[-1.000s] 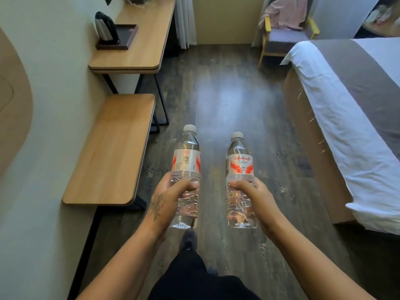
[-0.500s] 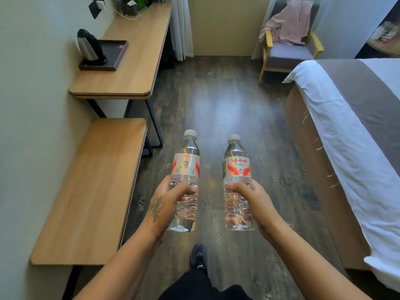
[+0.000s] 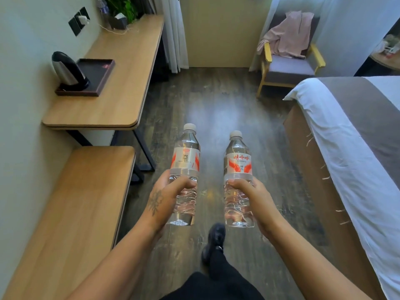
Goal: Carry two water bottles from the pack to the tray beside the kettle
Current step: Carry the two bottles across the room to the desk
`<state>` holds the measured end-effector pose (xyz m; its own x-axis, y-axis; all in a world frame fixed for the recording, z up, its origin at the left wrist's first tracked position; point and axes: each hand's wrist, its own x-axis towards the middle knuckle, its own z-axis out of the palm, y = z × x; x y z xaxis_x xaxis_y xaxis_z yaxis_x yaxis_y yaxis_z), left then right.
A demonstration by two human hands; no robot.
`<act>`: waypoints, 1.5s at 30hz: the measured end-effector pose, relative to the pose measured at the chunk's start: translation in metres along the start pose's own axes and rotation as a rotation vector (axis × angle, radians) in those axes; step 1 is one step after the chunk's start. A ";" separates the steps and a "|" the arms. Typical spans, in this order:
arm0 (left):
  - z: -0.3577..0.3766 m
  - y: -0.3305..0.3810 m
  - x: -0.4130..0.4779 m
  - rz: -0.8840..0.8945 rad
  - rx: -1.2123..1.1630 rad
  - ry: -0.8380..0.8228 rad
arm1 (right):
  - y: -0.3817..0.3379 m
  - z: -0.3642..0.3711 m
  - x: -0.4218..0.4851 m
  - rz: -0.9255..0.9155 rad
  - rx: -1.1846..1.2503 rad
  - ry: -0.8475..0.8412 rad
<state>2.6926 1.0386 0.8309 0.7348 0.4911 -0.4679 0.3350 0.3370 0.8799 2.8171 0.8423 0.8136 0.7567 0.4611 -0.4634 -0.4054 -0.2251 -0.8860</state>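
Bottles (image 3: 185,169) upright, one clamped per hands (image 3: 164,198); fingers hide middles; tray (image 3: 104,79) kettle-covered partly.

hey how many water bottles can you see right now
2 for certain. One bottle is upright in the left hand, the other bottle upright in the right hand, both over the floor. A blurred bottle-like shape near the plant might be a third.
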 end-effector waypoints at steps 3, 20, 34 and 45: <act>0.017 0.021 0.050 0.012 -0.001 0.017 | -0.022 -0.011 0.055 -0.002 0.004 -0.014; 0.071 0.143 0.275 0.001 -0.070 0.106 | -0.158 -0.038 0.306 0.007 -0.052 -0.108; 0.043 0.268 0.521 -0.010 -0.069 0.041 | -0.273 0.016 0.536 0.002 -0.031 -0.049; 0.031 0.352 0.681 -0.015 -0.061 0.012 | -0.352 0.037 0.680 -0.003 -0.049 -0.014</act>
<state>3.3291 1.4668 0.8247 0.7229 0.4948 -0.4823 0.3089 0.3929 0.8662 3.4553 1.2662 0.8109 0.7505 0.4738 -0.4607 -0.3771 -0.2654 -0.8873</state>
